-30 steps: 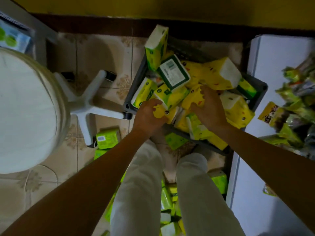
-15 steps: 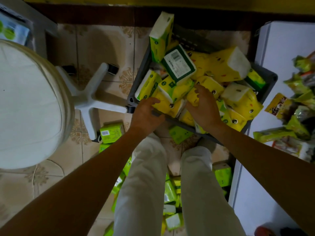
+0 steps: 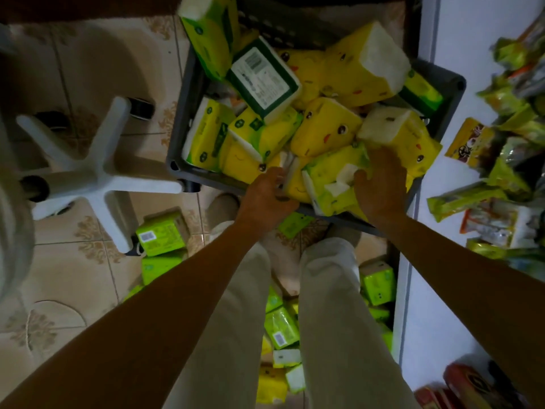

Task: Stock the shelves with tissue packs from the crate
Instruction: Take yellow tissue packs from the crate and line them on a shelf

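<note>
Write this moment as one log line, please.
step: picking from grey plastic crate | left hand: touching yellow plastic-wrapped tissue pack, grip unclear | right hand: holding green-and-yellow plastic-wrapped tissue pack

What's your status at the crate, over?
Right hand grips green pack. Left hand on yellow pack, grip unclear. Crate heaped full. Loose packs underfoot.

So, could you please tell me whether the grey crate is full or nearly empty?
Full: yellow and green tissue packs are heaped above the rim of the crate, from wall to wall.

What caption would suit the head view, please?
Left hand and right hand reach into a grey crate of tissue packs.
</note>
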### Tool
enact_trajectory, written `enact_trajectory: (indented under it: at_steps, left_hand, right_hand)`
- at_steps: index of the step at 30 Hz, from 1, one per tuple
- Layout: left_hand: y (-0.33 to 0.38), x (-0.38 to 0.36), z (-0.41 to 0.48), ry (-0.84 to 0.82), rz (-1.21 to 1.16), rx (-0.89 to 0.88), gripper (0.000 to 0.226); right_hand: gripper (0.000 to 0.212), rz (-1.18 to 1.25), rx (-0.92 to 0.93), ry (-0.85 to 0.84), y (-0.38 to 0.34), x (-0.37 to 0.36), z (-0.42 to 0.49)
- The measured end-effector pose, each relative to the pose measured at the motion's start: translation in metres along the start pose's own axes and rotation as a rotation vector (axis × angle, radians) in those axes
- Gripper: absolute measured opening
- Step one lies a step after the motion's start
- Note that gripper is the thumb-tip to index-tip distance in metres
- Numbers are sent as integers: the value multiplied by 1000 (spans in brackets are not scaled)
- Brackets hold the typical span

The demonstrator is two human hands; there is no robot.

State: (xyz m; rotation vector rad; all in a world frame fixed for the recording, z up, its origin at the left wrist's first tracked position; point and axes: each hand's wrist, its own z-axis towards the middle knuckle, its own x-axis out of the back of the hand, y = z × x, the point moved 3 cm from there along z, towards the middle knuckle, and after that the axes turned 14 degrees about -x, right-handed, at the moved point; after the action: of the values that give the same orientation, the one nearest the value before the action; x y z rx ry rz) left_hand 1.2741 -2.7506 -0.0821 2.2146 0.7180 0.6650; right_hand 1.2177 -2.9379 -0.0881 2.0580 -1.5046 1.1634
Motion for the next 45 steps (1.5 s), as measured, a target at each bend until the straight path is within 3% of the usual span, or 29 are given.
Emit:
enact_trajectory:
  at_steps: [4,10,14,19,23,24,26,27,32,39,45]
  left_hand:
    - [5,-37,3,-81,-59,42,59]
    - [22,-46,4,-29,-149,77,77]
    - [37,-27,-4,69,-136,65,58]
    - [89,1,-25,180,-88,-24,48]
    - [148,23,-45,218,-4,-190,40]
    - [167,29,-50,212,10,-239,35]
    - [207,40,-60,193,11,-336,30]
    - [229,46,-66,181,10,-375,30]
    - [352,74,-107,175,109,-533,34]
    - [531,100,-190,57,15,-895,28]
    - [640,94,-263,-52,-44,-1206,27]
  right_hand:
    - [62,154,-11,-41,20,-5,-4]
    - [67,238,0,-83,13,4,-11]
    - [74,286,41,-80,4,22,-25]
    - [59,329,61,-120,-18,67,-52]
    - [63,445,57,-127,-45,136,-82]
    - [59,485,42,-129,-52,156,-89]
    - [30,551,44,-111,-66,199,-102]
    - [21,543,63,-78,-72,223,-109]
    - [33,469,141,214,-100,342,-166]
    - [45,617,162,639,-110,502,-283]
    - [45,717,235,930,-96,603,-373]
